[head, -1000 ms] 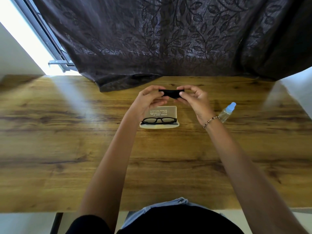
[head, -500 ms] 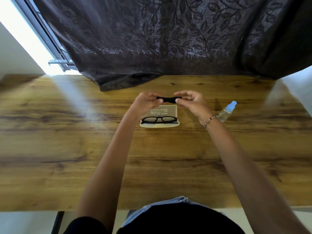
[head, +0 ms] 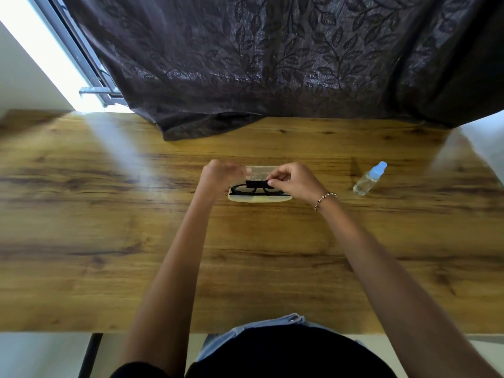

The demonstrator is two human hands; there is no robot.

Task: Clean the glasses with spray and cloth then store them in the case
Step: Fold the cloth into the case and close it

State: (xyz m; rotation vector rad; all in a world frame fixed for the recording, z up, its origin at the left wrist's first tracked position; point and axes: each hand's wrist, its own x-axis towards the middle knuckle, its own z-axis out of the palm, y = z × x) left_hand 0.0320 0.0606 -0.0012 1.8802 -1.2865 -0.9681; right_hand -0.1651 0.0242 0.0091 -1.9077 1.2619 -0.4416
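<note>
Black-framed glasses (head: 242,190) lie in the open cream case (head: 245,198) at the middle of the wooden table (head: 109,241). A folded black cloth (head: 256,183) sits just above the glasses, pinched at its right end by my right hand (head: 293,181). My left hand (head: 219,173) hovers at the case's left end, blurred, fingers curled, and I cannot see the cloth in it. The case lid (head: 261,170) shows between the hands. A clear spray bottle (head: 368,179) with a light blue cap lies to the right, apart from both hands.
A dark leaf-patterned curtain (head: 272,64) hangs behind the table, its hem resting on the far edge. A bright window frame (head: 90,85) is at the back left. A beaded bracelet (head: 324,200) circles my right wrist.
Both hands have lowered the folded cloth from above the case down onto the glasses. The left hand has come off the cloth's left end.
</note>
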